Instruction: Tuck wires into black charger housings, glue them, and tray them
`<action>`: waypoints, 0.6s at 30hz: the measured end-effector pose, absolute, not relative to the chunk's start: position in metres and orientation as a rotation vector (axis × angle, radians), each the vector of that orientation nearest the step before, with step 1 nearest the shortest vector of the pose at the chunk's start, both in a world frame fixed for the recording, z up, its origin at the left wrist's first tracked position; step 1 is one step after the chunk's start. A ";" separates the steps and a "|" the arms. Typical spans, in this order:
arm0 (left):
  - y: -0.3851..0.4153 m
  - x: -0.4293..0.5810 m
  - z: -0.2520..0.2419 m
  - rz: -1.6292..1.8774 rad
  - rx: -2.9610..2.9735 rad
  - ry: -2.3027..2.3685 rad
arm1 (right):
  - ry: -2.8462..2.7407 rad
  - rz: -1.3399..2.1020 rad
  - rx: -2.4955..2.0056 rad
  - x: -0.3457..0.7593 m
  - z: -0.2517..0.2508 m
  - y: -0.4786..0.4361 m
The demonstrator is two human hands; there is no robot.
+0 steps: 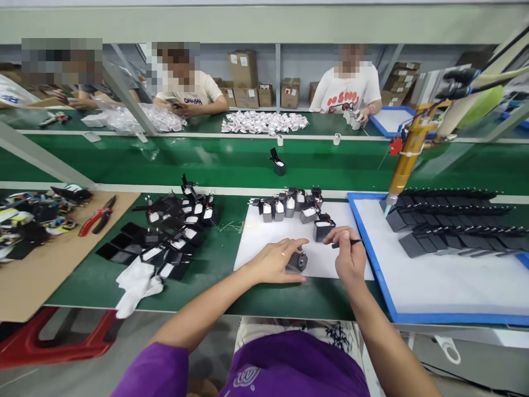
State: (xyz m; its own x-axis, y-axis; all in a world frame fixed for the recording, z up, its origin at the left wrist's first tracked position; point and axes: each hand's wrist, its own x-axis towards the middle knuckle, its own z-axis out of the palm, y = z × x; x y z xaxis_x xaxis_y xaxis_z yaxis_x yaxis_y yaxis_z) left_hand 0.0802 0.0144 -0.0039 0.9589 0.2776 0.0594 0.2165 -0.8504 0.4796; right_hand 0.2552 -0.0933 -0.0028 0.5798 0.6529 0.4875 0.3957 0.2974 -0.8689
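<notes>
On the white sheet (256,240), my left hand (276,260) grips a small dark grey housing (296,262) between thumb and fingers. My right hand (347,255), to the right of it, pinches a thin black tool (347,243). A black housing (322,229) with its lid raised stands just behind, between my hands. Farther back on the sheet is a row of similar open housings (279,208) with white labels and small wires. More black housings (192,231) are grouped on the green table (223,259) to the left.
A blue-rimmed tray (374,270) at the right holds rows of black housings. Above it hangs a yellow dispenser (405,160). Left are red-handled pliers (98,218), a white glove (138,284) and cardboard (25,286). One housing (278,164) lies on the green belt (231,165); several people sit beyond.
</notes>
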 end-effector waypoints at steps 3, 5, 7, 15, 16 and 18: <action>0.022 0.077 -0.011 0.219 2.480 0.335 | -1.164 0.104 -1.379 0.260 0.037 -0.057; 0.027 0.075 -0.018 0.243 2.421 0.304 | -1.308 -0.035 -1.479 0.267 0.056 -0.016; 0.029 0.073 -0.025 0.257 2.391 0.291 | -1.339 -0.049 -1.648 0.276 0.064 0.033; 0.028 0.068 -0.034 0.268 2.367 0.285 | -1.293 0.274 -1.872 0.302 0.057 0.164; 0.028 0.068 -0.036 0.263 2.374 0.283 | -1.316 0.285 -1.820 0.299 0.055 0.168; 0.027 0.069 -0.039 0.252 2.389 0.271 | -1.366 0.292 -1.664 0.286 0.051 0.172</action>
State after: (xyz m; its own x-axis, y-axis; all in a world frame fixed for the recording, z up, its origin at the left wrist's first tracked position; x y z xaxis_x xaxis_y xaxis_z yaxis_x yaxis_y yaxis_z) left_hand 0.0692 0.0274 -0.0386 0.9590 0.2626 0.1063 0.1244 -0.7274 0.6749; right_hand 0.2857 0.1716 0.0511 0.3527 0.8649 0.3571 0.6434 0.0530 -0.7637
